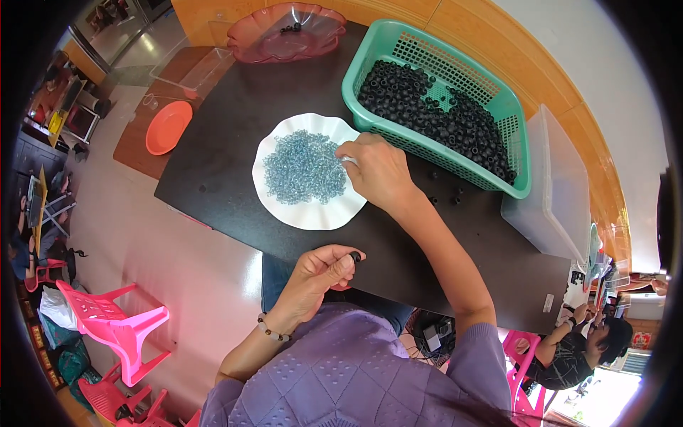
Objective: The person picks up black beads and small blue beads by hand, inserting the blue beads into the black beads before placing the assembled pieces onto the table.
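Observation:
My left hand (324,276) is closed in a pinch near the front edge of the dark table, gripping a small black ring-shaped part (355,256) between thumb and forefinger. Farther forward, my right hand (378,169) reaches over the right side of a white wavy-rimmed plate (308,218). Its thumb and forefinger are pressed together beside a heap of small clear bluish pieces (304,168). Whatever lies between those fingertips is too small to make out. A green plastic basket (434,146) of similar black parts (405,96) stands beyond my right hand.
Several loose black parts (456,201) lie beside the basket. A clear plastic box (551,192) stands at the right, and a reddish scalloped tray (284,46) at the far edge. An orange dish (168,128) sits on a brown surface. Pink stools (117,324) stand left; another person (580,349) is at right.

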The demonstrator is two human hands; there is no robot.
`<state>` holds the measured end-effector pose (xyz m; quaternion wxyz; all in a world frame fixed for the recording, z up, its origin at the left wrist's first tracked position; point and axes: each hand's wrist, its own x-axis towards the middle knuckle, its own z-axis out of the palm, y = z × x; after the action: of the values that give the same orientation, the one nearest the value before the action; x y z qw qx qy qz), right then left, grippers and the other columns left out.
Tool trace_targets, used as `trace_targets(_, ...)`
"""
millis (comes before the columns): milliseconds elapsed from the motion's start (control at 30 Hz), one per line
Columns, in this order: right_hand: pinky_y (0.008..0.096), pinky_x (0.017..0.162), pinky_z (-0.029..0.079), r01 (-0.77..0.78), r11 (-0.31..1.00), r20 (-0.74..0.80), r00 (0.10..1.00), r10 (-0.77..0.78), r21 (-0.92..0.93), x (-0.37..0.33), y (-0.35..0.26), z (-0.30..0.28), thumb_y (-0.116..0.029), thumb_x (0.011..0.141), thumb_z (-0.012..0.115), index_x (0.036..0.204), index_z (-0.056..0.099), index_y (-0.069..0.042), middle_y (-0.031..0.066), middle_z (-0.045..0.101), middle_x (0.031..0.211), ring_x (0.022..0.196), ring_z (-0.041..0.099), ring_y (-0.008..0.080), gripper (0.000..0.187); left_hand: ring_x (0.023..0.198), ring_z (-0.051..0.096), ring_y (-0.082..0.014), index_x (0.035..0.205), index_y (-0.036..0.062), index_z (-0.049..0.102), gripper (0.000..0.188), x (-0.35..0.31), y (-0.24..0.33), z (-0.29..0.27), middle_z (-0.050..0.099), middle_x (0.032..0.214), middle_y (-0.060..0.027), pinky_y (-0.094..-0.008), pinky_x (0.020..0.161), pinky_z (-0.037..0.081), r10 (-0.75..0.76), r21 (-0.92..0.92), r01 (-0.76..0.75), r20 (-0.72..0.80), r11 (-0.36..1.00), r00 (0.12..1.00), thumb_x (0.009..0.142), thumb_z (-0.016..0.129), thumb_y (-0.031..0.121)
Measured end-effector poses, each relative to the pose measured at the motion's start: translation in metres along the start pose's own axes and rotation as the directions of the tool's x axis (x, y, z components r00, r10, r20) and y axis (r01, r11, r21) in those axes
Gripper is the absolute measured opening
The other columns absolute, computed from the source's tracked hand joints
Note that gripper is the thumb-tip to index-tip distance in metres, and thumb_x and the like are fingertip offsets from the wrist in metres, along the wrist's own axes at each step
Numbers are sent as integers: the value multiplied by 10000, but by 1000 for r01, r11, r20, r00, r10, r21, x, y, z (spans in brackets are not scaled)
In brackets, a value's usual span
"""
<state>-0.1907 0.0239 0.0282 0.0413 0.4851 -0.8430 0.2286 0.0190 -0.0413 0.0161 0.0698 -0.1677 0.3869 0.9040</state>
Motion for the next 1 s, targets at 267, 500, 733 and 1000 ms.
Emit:
trace_targets(267,425,629,468,-44,999,49,998,45,-23,3,-2,-2,-89,770,632,810,619,-67,111,595,785,786,600,313,48,720,538,-63,1065,-5,620,230,1,-1,-1,596,793,-14,-194,659,438,-13,-23,13,-1,1000,1000,935,579,181)
trace_targets(500,384,595,460,-127,972,57,991,117,198,1,4,-8,-106,792,628,824,633,-49,100,626,764,665,599,264,66,718,538,-63,1068,-8,618,239,2,-1,-1,596,791,-15,-195,656,440,-14,-22,14,-12,1000,1000,938,575,187)
trace_targets(733,322,542,435,-117,950,-9,992,125,290,-4,5,-8,-117,829,632,836,651,-10,64,644,702,579,564,182,109,704,531,-18,1093,41,634,257,2,0,-2,587,782,39,-166,643,445,-15,-44,15,6,999,1000,935,589,238)
trace_targets(1000,224,705,440,-416,298,348,902,256,859,-31,-24,-52,-74,851,641,930,654,11,8,630,855,775,544,68,116,757,542,-79,1086,43,620,247,3,10,4,592,853,9,-216,688,460,-10,-324,1,-28,946,1000,907,617,213)
